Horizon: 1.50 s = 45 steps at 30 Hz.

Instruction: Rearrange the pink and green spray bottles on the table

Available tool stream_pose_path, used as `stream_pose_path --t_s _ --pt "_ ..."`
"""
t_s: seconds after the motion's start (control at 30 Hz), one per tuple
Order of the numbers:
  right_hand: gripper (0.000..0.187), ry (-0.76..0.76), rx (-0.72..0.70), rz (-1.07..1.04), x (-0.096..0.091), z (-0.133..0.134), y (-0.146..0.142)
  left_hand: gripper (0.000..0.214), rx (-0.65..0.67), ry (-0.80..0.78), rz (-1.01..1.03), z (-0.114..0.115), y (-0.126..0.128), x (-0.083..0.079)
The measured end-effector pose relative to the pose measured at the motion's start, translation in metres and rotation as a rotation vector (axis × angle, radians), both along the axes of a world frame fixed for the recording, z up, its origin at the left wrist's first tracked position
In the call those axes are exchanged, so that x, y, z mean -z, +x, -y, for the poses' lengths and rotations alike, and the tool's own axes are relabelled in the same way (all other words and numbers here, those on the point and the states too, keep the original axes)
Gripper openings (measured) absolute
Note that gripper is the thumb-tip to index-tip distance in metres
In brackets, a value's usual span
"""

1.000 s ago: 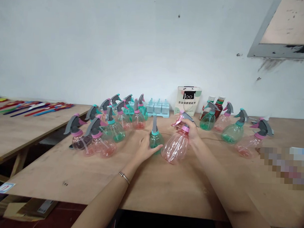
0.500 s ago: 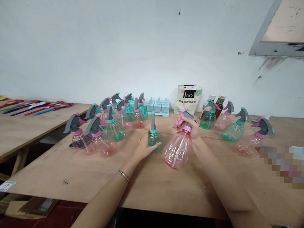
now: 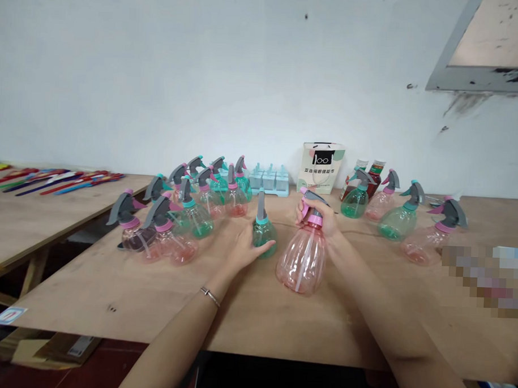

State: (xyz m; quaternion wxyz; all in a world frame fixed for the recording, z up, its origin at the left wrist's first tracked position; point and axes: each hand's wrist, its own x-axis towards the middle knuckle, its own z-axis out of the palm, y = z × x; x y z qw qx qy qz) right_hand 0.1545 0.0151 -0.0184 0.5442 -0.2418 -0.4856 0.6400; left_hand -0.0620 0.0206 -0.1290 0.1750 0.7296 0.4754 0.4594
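My right hand (image 3: 320, 216) is wrapped around the grey-and-pink trigger head of a clear pink spray bottle (image 3: 301, 260), held almost upright in front of me. A thin dip tube shows inside that bottle. To its left stands a green spray bottle (image 3: 263, 239) with a grey head and turquoise collar. My left hand (image 3: 246, 244) clasps this one low on its body, thumb across the front; the other fingers are partly hidden behind it.
Several pink and green spray bottles (image 3: 198, 219) stand to the left, others (image 3: 398, 221) to the right. By the wall are a light blue popsicle mold (image 3: 268, 183), a paper bag (image 3: 321, 173) and two red-filled bottles (image 3: 375, 178). Colourful flat strips lie on the left table (image 3: 20, 225).
The pink spray bottle in my right hand has tipped a little, its head shifting left and its base slightly lower. My left hand stays on the green bottle.
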Motion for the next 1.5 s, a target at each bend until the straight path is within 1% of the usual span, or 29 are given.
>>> stream_pose_path --t_s 0.23,0.3,0.47,0.53,0.7,0.87,0.93,1.03,1.1,1.2,1.3,1.4,1.5 --pt "0.028 0.039 0.013 -0.029 -0.011 0.007 -0.003 0.074 0.017 -0.002 -0.007 0.001 0.001 -0.003" --pt "0.027 0.027 0.029 -0.017 -0.01 0.006 -0.001 0.074 0.019 -0.001 -0.013 0.001 0.001 -0.003" --pt "0.021 -0.068 0.067 0.002 -0.004 0.003 0.001 0.071 0.031 0.022 0.008 0.001 0.001 -0.003" --pt "0.018 -0.058 0.054 -0.002 -0.004 0.003 0.0 0.071 0.038 0.024 0.008 0.001 0.0 -0.003" --pt "0.021 -0.014 0.026 0.032 -0.007 0.007 -0.003 0.073 0.041 0.026 0.007 0.0 0.0 -0.001" --pt "0.015 -0.064 0.075 0.049 -0.005 0.007 -0.003 0.077 0.027 0.001 0.013 -0.002 -0.001 0.002" --pt "0.013 -0.072 0.07 0.072 -0.005 0.007 -0.002 0.078 0.022 -0.006 0.009 -0.001 -0.001 0.001" --pt "0.016 -0.07 0.056 0.105 -0.005 0.008 -0.002 0.076 0.025 -0.009 -0.007 0.0 -0.001 -0.001" --pt "0.018 -0.061 0.063 0.099 -0.004 0.009 -0.003 0.077 0.019 -0.007 -0.009 0.0 -0.001 -0.001" --pt "0.02 -0.059 0.111 0.081 -0.003 0.009 -0.004 0.078 0.02 0.004 -0.001 0.0 -0.001 0.0" --pt "0.023 0.003 0.142 0.095 -0.003 0.005 -0.002 0.077 0.034 0.024 -0.004 -0.001 -0.001 0.001" --pt "0.023 0.071 0.114 0.142 -0.003 0.001 0.002 0.076 0.033 0.025 -0.002 0.0 0.0 0.001" --pt "0.023 0.07 0.103 0.185 -0.001 0.001 0.003 0.077 0.028 0.012 -0.005 0.0 -0.001 0.0"
